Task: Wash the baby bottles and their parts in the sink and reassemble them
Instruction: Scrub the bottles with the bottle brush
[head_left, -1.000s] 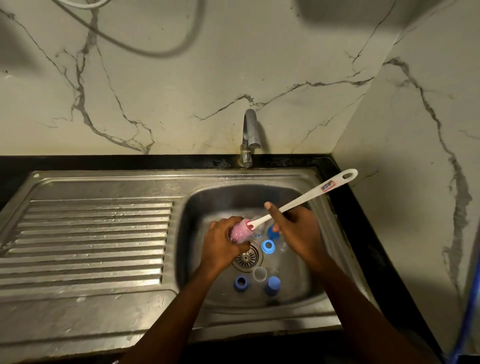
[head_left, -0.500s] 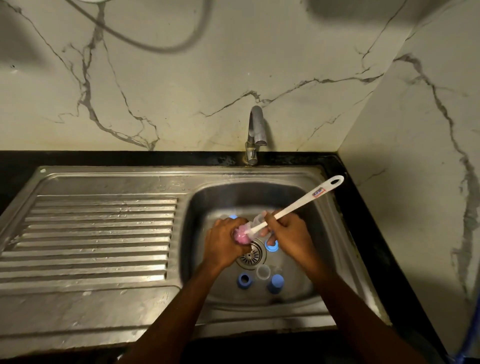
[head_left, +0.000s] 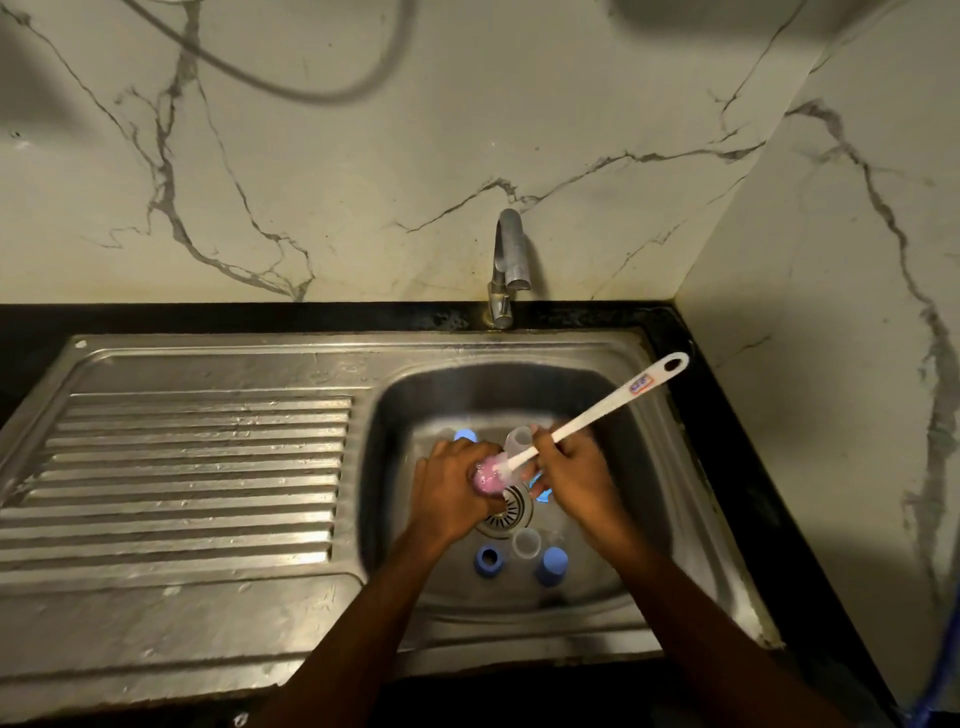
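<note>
Above the drain (head_left: 511, 512) of a steel sink (head_left: 395, 441), the right hand (head_left: 576, 478) clenches a white bottle brush (head_left: 597, 415), its pink head pushed into what looks like a clear bottle part (head_left: 480, 475) in the grip of the left hand (head_left: 452, 491), blue caps (head_left: 488, 558) lying nearby.

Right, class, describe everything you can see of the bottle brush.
The bottle brush has a long white, plastic-looking handle with a hanging hole at its far end and a small red-and-blue label just below it. Its pink head looks wet and is pushed against an item the left hand grips, mostly hidden. The right hand grips the handle low down. It slants up to the right over the sink basin.
</note>
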